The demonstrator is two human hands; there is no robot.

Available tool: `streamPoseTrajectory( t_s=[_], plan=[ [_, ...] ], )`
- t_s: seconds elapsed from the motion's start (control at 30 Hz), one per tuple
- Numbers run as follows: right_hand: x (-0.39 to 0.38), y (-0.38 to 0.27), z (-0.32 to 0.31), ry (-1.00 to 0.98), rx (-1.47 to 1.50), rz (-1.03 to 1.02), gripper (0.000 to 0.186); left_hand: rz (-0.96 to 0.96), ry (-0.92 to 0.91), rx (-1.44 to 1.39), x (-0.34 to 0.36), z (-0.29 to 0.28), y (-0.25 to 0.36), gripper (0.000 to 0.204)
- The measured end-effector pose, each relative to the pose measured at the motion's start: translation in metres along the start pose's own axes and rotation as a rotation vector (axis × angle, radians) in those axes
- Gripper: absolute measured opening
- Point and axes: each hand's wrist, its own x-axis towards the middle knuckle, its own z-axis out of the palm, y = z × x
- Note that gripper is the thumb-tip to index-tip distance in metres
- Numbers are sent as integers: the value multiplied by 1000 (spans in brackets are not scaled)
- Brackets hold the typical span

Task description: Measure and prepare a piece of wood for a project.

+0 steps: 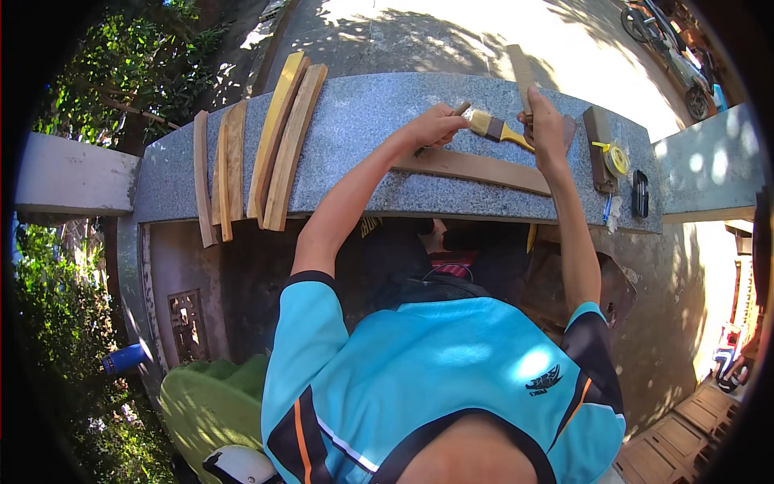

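My left hand (438, 127) is closed round a thin dark stick (462, 107); one end pokes out past the fingers, and its kind is too small to tell. In my right hand (545, 133) is a flat strip of wood (520, 68), gripped near its lower end and pointing up and away. Between the hands lies a paintbrush (504, 131) with pale bristles and a yellow handle, the handle's end reaching my right hand. A longer wooden slat (476, 171) lies across the stone table (355, 153) below both hands.
Several wooden slats (294, 149) lie at the table's left, some overhanging the front edge. To the right are a dark wooden block (598, 149), a yellow tape measure (616, 160), a black case-like object (640, 194) and a blue pen (607, 208). A green chair (214, 411) stands lower left.
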Motion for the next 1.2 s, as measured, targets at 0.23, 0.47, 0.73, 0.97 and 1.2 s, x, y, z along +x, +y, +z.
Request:
streamPoseTrajectory(
  t_s=[0.23,0.47,0.73,0.97,1.2],
  plan=[
    [-10,14,-7,-10,135,104,43,-48,-13,35,2,0,3,38],
    [2,61,-2,190,160,-68,44,-159,-101,-23,11,-4,-2,37],
    [7,96,9,357,-83,-191,42,-1,201,-351,-47,-44,23,36],
    [0,84,11,283,-148,-236,43,362,430,-654,-58,-23,-5,37],
    [3,91,9,278,-174,-218,44,404,548,-554,-46,-13,-15,37]
  ],
)
